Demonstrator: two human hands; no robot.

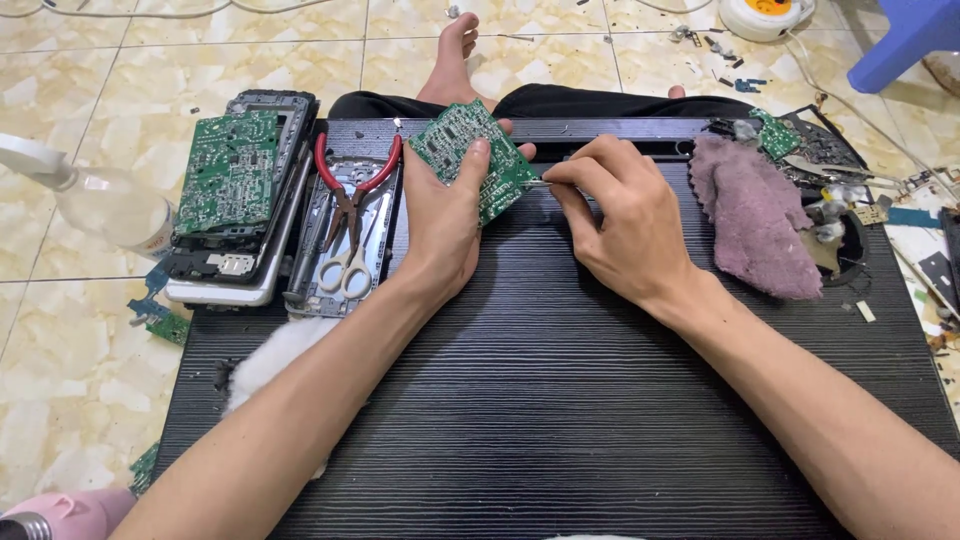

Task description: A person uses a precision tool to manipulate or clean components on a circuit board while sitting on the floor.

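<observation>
We hold a green circuit board (473, 160) over a black ribbed panel (560, 400) on a tiled floor.

From our head view, our left hand (440, 225) grips the board, thumb on top; our right hand (615, 225) pinches a thin metal tool (537, 182) against its edge. Red-handled pliers (355, 185), scissors (345, 270) and another board (230, 170) lie to the left; a purple cloth (755, 215) lies right.

Both bare forearms reach toward upper centre; the left hand (440, 225) grips with thumb up, the right hand (620, 215) pinches fingertips.
</observation>
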